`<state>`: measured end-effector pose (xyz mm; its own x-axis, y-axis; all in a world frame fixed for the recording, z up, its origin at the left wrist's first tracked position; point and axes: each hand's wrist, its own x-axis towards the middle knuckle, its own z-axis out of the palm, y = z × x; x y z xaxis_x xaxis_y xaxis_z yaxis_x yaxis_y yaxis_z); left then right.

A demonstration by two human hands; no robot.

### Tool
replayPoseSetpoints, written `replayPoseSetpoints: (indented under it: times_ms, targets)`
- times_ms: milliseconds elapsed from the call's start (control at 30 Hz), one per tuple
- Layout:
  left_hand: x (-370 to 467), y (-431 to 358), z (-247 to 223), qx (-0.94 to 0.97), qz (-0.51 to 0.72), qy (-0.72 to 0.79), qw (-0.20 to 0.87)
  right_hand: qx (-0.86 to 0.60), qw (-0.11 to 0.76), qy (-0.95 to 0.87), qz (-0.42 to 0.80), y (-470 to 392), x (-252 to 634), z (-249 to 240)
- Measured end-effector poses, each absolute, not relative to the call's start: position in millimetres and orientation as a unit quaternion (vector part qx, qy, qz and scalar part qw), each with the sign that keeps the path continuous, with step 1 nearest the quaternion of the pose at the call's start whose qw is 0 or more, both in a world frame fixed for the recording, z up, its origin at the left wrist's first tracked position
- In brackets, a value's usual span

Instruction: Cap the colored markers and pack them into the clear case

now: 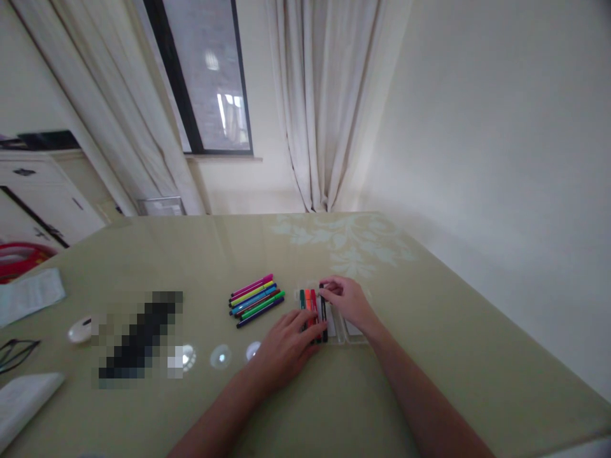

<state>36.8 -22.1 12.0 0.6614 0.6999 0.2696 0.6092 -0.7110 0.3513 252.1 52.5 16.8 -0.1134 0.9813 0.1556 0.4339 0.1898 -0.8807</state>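
A clear plastic case [340, 331] lies open on the table, with green, orange and red markers [308, 299] side by side in its left part. My right hand [347, 300] pinches the upper end of a black marker [324, 312] beside the red one. My left hand [289, 340] rests over the lower ends of the markers, its fingers spread and touching them. Left of the case, several colored markers [256, 300] lie in a slanted row, among them pink, yellow, blue and bright green.
The pale green table [191, 254] has a leaf pattern at the back. Farther left are a white mouse [80, 330], a pixelated dark object [140, 337], black-framed glasses [19, 353] and papers [31, 296]. A wall stands at the right.
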Motion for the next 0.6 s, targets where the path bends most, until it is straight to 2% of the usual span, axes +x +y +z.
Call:
replayPoseSetpoints:
  times_ms: [233,333,500,600]
  targets:
    - [37.7,-22.5,7.3,0.904,0.201,0.366,0.096,-0.554,0.286,-0.755,0.203,45.7,244.8,21.1]
    - [39.8,-24.2,6.9,0.901,0.202,0.374,0.088,-0.562,0.256,-0.764,0.184,45.0,244.3,20.7]
    - [38.0,-20.1,9.9,0.896,0.224,0.369,0.108,-0.561,0.255,-0.767,0.177,45.3,245.8,20.7]
    - [26.9,-11.2,15.3,0.846,0.258,0.459,0.084,-0.556,0.269,-0.766,0.178,45.4,246.5,22.9]
